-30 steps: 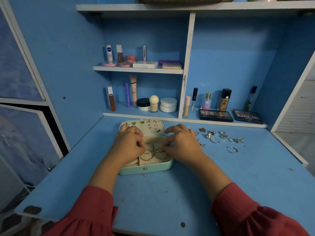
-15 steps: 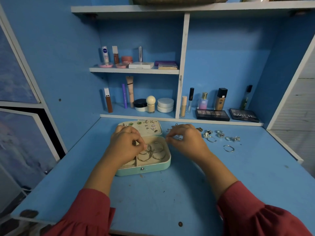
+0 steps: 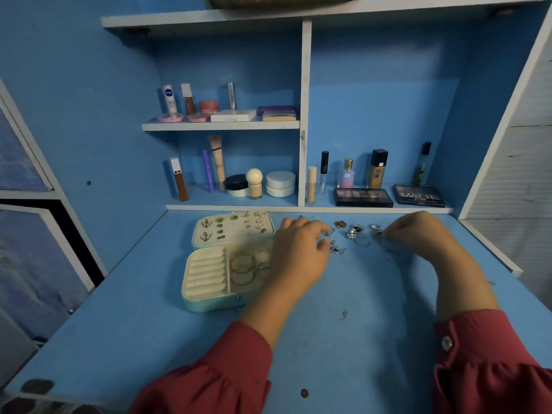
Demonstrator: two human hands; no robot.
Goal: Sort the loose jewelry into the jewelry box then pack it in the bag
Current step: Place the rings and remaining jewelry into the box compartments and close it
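The mint jewelry box (image 3: 209, 303) lies open on the blue desk. Its lid (image 3: 233, 230) carries several earrings, and several thin hoops (image 3: 243, 268) lie beside the bare ring rolls (image 3: 206, 273). Loose silver jewelry (image 3: 354, 234) is scattered to the right of the box. My left hand (image 3: 298, 255) reaches over the box's right side, its index finger and thumb apart around a small silver piece (image 3: 328, 233). Further right, my right hand (image 3: 418, 234) has its fingers curled down, pinching a silver ring (image 3: 377, 230).
Cosmetics fill the shelves behind: bottles and tubes (image 3: 348, 174), jars (image 3: 280, 183), two dark palettes (image 3: 363, 197). A dark olive thing (image 3: 283, 0), partly cut off, lies on the top shelf. White frame posts flank the desk (image 3: 343, 339).
My left hand has left the box's hoop compartment and moved right to the loose pile. My right hand has moved further right along the pile. The camera has shifted.
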